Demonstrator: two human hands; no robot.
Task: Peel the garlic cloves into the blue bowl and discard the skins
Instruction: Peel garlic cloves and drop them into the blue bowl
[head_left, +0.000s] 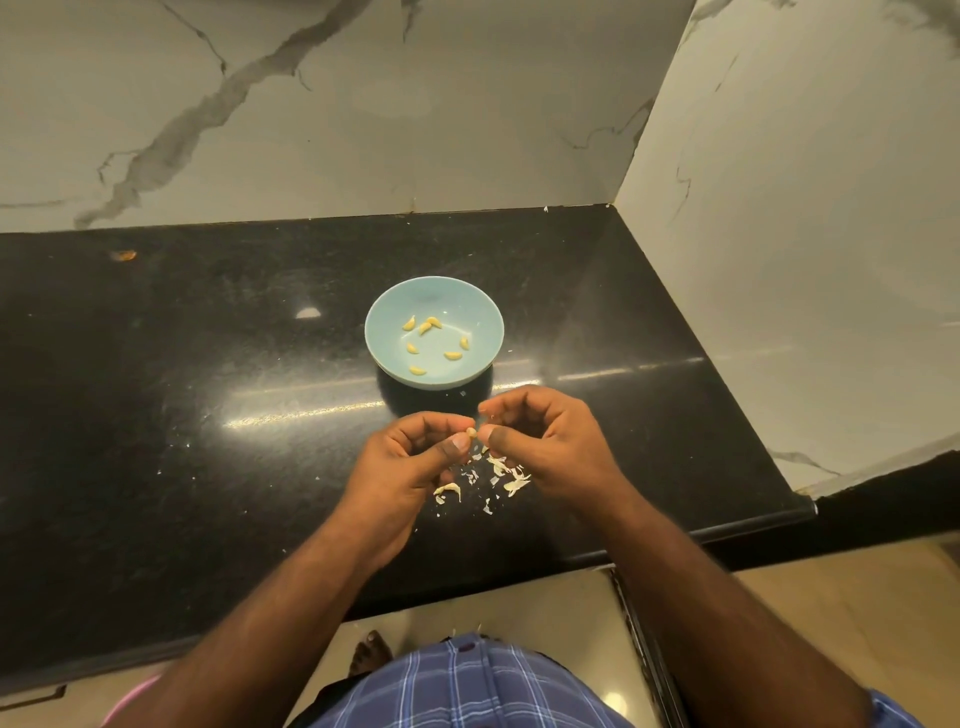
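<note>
Both hands, left hand (410, 460) & right hand (540, 441), pinching 1 garlic clove (471, 432), skins (506, 475) beneath, blue bowl (480, 312) w/ 7 peeled cloves (425, 327)

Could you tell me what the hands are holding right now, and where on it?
A garlic clove, pinched at its ends between the left hand and right hand fingertips.

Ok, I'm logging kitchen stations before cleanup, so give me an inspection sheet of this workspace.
Surface: black countertop, glossy, dotted with pale flecks.
Job's things: blue bowl holding seven peeled cloves; one garlic clove pinched between both hands.
Clutter: garlic skins scattered on the counter under the hands; a small orange scrap far left.
Grippers: left hand and right hand both pinch the clove, in front of the bowl.
Cables: nothing seen.
Surroundings: marble-pattern wall behind and to the right; tan floor below.
</note>
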